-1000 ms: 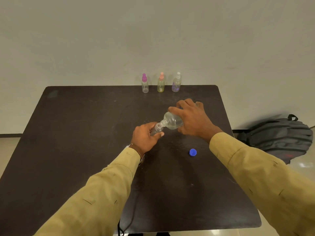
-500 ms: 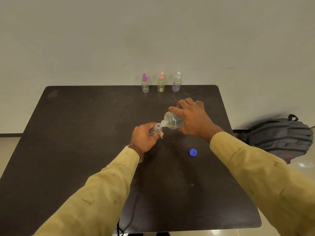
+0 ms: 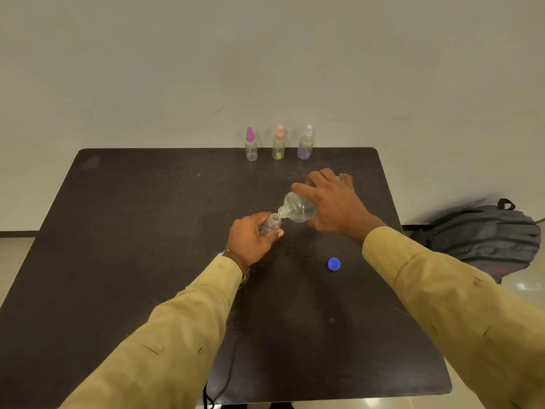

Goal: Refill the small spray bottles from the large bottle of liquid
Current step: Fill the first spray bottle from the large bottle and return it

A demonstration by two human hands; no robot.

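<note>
The right hand (image 3: 334,206) is gripping the large clear plastic bottle (image 3: 297,208), neck angled left over the small clear bottle (image 3: 272,223) clasped by the left hand (image 3: 250,242).

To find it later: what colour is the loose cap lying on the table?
The cap is blue; the head view shows it.

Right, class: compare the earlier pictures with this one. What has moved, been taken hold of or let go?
Nothing visibly moved, and nothing was taken or let go. The right hand still holds the tilted large bottle, its neck at the mouth of the small open bottle in the left hand. The blue cap and the row of three spray bottles stay where they were.
</note>
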